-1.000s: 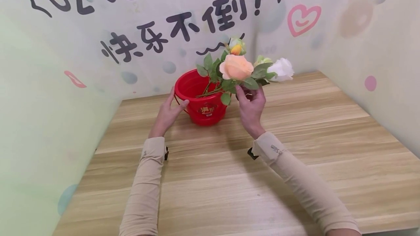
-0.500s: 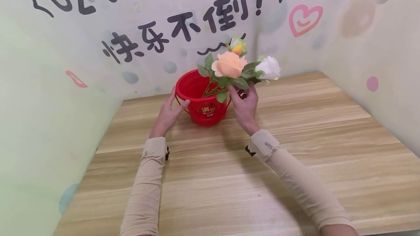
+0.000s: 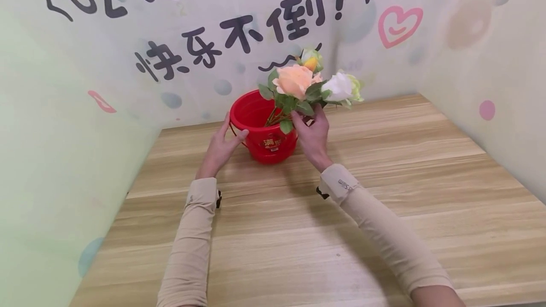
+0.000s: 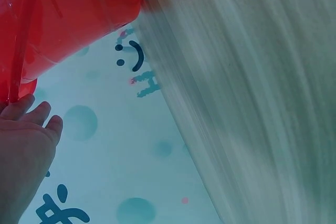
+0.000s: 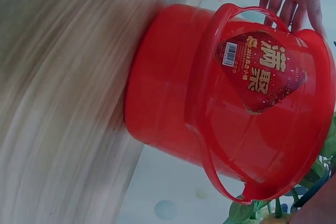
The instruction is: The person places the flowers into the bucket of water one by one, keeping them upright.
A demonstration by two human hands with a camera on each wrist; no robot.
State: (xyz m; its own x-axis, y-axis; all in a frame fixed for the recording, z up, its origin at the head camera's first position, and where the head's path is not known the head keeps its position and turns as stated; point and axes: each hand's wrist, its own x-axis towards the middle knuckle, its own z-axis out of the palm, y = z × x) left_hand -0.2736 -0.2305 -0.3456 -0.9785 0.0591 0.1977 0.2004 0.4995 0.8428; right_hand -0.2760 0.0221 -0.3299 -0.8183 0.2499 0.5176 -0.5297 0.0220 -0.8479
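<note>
A red plastic bucket [image 3: 264, 136] with a gold-lettered label stands on the wood-grain table; the right wrist view shows its side and thin handle. My left hand [image 3: 218, 148] rests against the bucket's left side, fingers along the outside near the rim and thumb toward the front. My right hand [image 3: 313, 139] grips a bunch of roses by the stems over the right of the rim. In the bunch are a peach rose [image 3: 294, 81], a white rose [image 3: 339, 86] and a yellow-orange bud [image 3: 311, 64], with green leaves. Stem ends reach inside the bucket; its bottom is hidden.
The wood-grain table [image 3: 273, 240] stretches toward the viewer and to both sides. Printed walls [image 3: 239, 75] with dark lettering stand close behind the bucket and along both sides. A small black device [image 3: 323, 193] shows at the right sleeve cuff.
My right hand has moved left, bringing the roses nearer and further over the bucket. The white rose has swung left toward the peach one. My left hand stays at the bucket.
</note>
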